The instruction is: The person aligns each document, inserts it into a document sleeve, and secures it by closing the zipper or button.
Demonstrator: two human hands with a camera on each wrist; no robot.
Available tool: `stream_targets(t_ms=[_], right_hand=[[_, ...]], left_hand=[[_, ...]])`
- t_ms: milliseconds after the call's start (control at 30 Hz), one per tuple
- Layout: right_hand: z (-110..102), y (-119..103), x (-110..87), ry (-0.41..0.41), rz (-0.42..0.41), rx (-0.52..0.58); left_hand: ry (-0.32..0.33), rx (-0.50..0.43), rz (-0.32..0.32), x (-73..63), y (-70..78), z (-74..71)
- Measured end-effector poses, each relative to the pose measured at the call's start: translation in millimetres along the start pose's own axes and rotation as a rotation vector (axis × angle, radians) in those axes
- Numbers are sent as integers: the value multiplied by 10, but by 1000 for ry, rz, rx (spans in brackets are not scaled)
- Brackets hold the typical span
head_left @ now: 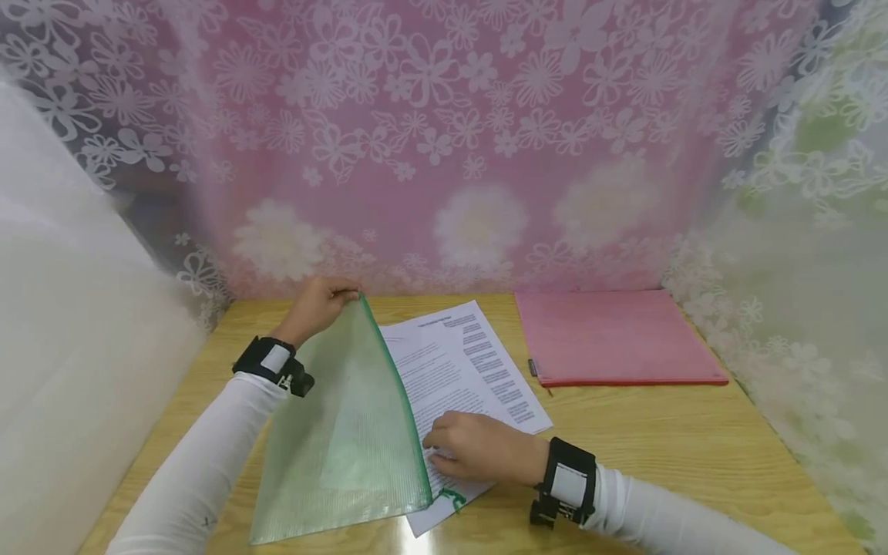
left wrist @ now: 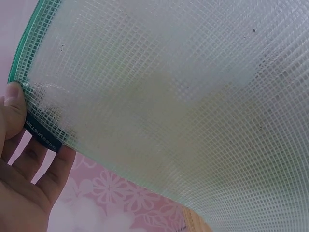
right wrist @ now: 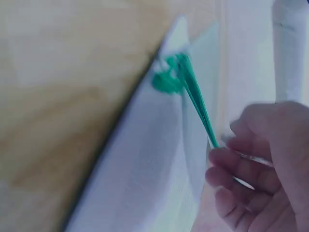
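A pale green mesh zipper pouch (head_left: 340, 432) with a darker green zipper edge stands tilted up from the table at left. My left hand (head_left: 319, 308) pinches its far top corner; in the left wrist view the fingers (left wrist: 60, 169) hold it beside a dark label (left wrist: 42, 131). At the near part of the zipper edge, my right hand (head_left: 482, 447) has its thumb and fingers curled on the green edge, as the right wrist view shows. Printed paper sheets (head_left: 458, 362) lie partly under the pouch. A green cord (head_left: 454, 499) hangs at the pouch's near corner, over the paper.
A pink zipper pouch (head_left: 617, 339) lies flat at the back right of the wooden table (head_left: 666, 439). Flower-patterned pink and white curtains (head_left: 444, 154) hang behind and along both sides.
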State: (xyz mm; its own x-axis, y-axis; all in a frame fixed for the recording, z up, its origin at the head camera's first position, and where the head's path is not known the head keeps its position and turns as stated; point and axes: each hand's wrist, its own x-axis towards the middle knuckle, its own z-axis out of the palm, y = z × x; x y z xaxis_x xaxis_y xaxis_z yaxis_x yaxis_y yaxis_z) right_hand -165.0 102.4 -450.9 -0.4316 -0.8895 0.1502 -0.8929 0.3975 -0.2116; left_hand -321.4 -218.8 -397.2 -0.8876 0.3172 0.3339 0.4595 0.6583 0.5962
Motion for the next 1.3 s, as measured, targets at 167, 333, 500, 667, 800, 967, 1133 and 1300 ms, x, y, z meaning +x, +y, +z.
stream_targets(t_ms=[167,333,500,667,800,967,1133,1300], right_hand=[[-64,170,149,48,210,208],[-51,301,336,135,329,399],[-45,329,488,149,413,540],[-35,328,562,156,449,616],[-19,337,583,163,471,640],[0,353,573,167,490,654],[5,361,560,182,469,629],[8,363,567,190,463,622]], left_hand=[[4,-5,9,18,68,3],[15,-16,-2,4,119,27],[2,-27,-5,-25,180,36],[-17,-36,-5,-31,219,34],[-20,-37,5,-40,228,21],[-30,-38,26,-53,237,47],[-20,-14,73,-88,227,66],[50,6,101,-134,195,34]])
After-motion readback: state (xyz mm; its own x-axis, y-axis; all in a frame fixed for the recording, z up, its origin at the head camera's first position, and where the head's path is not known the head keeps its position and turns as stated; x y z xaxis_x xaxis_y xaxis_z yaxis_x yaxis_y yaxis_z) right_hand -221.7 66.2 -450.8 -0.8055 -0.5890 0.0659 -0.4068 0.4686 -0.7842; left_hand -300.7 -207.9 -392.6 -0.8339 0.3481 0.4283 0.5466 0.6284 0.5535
